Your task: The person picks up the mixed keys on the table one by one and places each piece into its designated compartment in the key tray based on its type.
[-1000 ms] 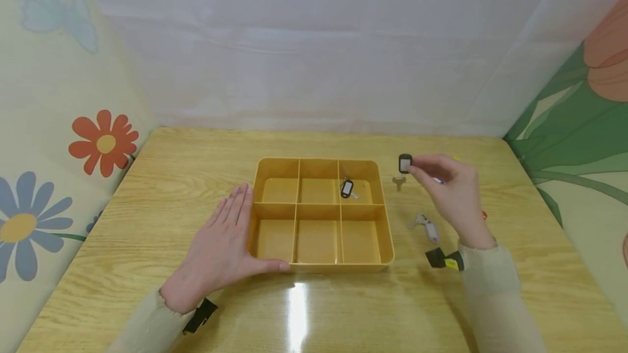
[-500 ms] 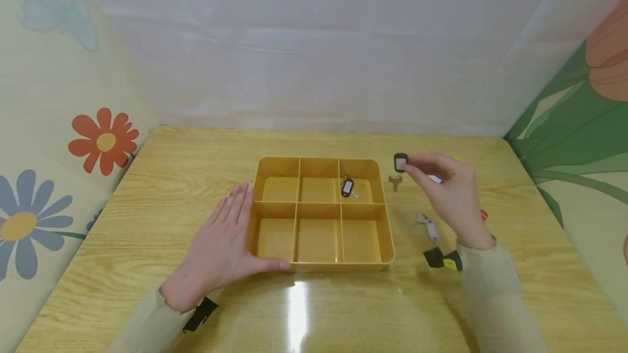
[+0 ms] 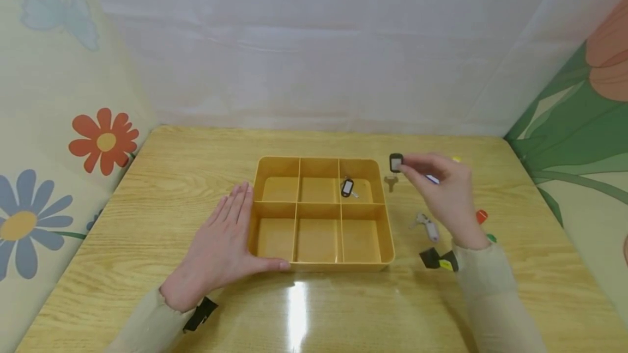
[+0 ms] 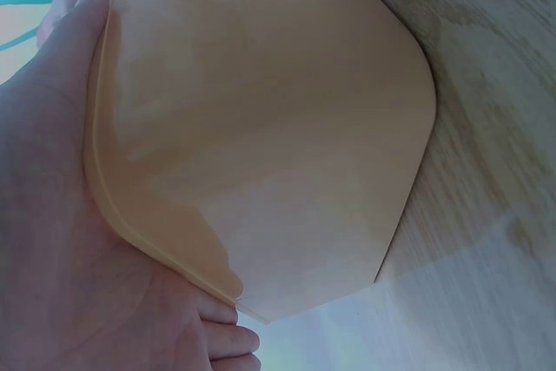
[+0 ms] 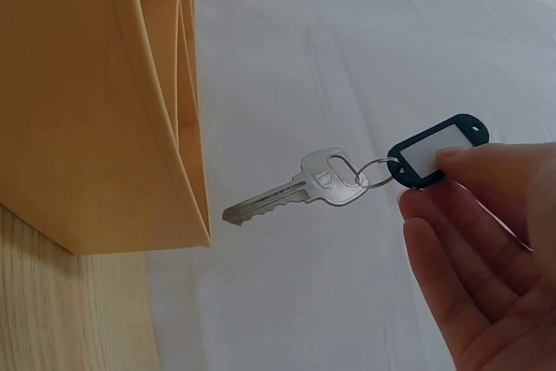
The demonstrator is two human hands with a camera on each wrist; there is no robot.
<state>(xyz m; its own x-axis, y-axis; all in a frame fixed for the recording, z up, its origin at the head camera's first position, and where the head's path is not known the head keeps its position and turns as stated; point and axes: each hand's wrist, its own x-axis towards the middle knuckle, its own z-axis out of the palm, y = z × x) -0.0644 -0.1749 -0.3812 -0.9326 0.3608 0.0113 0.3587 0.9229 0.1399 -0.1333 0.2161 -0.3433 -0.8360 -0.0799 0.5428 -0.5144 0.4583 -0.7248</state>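
Divided box: the divided box [image 3: 319,267] is set on the table [image 3: 196,162], its compartments ranged in two rows of three.
Box, left side: the wall and near corner are touched by the left hand [image 3: 223,249].
Far-right compartment: occupied by one key set [image 3: 347,188].
Right of box: the held tag [image 3: 396,163] is pinched by the right hand [image 3: 444,189] — its key [image 5: 321,182] hung below.
Nearer, right: a loose key set [image 3: 429,227] is laid on the table.

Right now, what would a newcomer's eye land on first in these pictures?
Most likely the yellow six-compartment box in the middle of the wooden table. Next, the dark-rimmed key tag pinched in the right grip, its key dangling off the box's far right corner. The bold red flower on the left wall stands out too.
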